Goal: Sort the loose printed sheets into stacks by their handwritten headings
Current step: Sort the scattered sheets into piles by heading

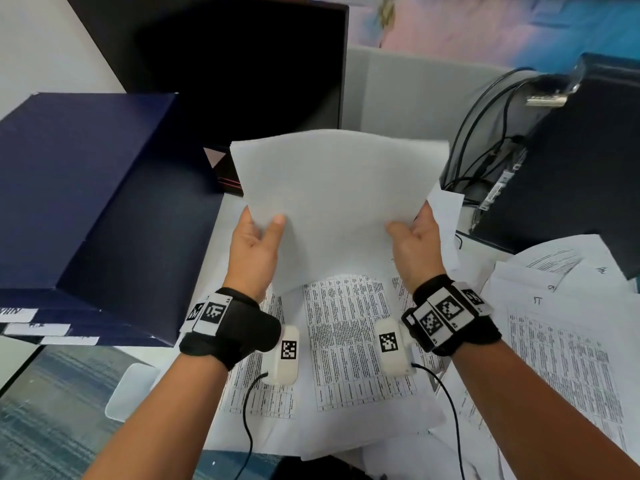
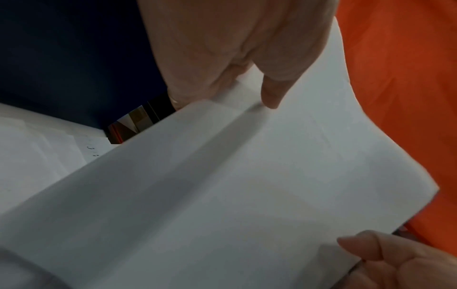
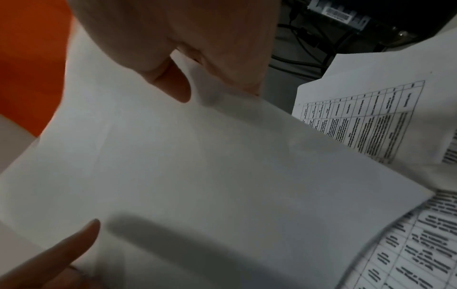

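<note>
I hold one white sheet [image 1: 339, 202] up over the desk, its blank side toward the head camera. My left hand [image 1: 263, 228] pinches its lower left edge, thumb on the near face, fingers hidden behind. My right hand [image 1: 410, 228] pinches the lower right edge the same way. In the left wrist view the sheet [image 2: 247, 185] curves under my left thumb [image 2: 272, 93]. The right wrist view shows the sheet [image 3: 197, 176] under my right thumb [image 3: 173, 86]. Loose printed sheets [image 1: 346, 341] with tables lie flat on the desk below. No heading shows on the held sheet.
A messy pile of printed sheets [image 1: 561, 341] with small handwritten marks spreads at the right. A dark blue box [image 1: 86, 202] on labelled folders stands at the left. A black monitor [image 1: 242, 64] is behind, and a black computer with cables [image 1: 554, 161] at the back right.
</note>
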`<state>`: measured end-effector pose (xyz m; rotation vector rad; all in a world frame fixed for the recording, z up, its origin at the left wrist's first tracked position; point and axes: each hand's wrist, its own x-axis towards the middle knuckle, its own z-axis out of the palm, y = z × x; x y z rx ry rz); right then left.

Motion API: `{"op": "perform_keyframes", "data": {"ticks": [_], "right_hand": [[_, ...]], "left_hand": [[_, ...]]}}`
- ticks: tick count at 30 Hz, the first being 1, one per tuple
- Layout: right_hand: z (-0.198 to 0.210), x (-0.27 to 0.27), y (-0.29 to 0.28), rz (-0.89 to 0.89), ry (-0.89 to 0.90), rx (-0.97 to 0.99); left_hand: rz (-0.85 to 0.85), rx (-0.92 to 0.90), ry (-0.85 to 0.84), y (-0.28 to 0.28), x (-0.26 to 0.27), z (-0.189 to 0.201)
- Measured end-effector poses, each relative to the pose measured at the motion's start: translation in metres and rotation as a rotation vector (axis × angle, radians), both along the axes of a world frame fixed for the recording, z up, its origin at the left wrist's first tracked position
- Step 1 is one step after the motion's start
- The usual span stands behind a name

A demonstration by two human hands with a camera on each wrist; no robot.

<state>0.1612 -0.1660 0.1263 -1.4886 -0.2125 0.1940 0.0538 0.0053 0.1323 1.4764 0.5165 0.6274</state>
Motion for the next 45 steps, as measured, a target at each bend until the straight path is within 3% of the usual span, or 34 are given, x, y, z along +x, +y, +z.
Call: {"op": "perform_keyframes", "data": {"ticks": [9,13,17,21,24,28,31,34,37,39,42,45], "right_hand": [[-0.011,0.0,0.006,0.067,0.01,-0.131],[-0.015,0.014,0.005,0.03,-0.051,-0.297],[-0.029,0.024,0.0,-0.001,0.011,-0.507],[-0.059,0.018,-0.008,0.107,0.137,-0.813],[-0.087,0.02,-0.011,0.143,0.215,-0.92],[-0.111,0.024,-0.015,0.18,0.263,-1.052],[-0.119,0.025,-0.017,0.187,0.268,-1.105],[-0.122,0.026,-0.016,0.174,0.273,-1.112],[-0.122,0.027,-0.014,0.172,0.264,-1.1],[-0.123,0.029,-0.014,0.19,0.275,-1.093],[-0.128,0.032,-0.016,0.203,0.302,-1.094],[-0.131,0.035,-0.016,0.189,0.324,-1.101]], "left_hand": [[0.038,0.02,0.045,0.01,0.007,-0.001],[0.041,0.026,0.049,0.028,0.012,0.004],[-0.057,0.144,0.372,0.045,0.013,-0.026],[-0.146,0.213,0.605,0.051,0.006,-0.068],[-0.225,0.325,0.786,0.061,0.006,-0.09],[-0.332,0.626,1.033,0.076,0.018,-0.1],[-0.309,0.823,1.211,0.094,0.03,-0.097],[-0.135,0.739,1.258,0.118,0.027,-0.099],[-0.022,0.511,1.119,0.133,0.022,-0.103],[-0.021,0.442,1.068,0.139,0.023,-0.099],[-0.146,0.434,1.151,0.144,0.027,-0.089],[-0.096,0.359,1.068,0.144,0.023,-0.081]]}}
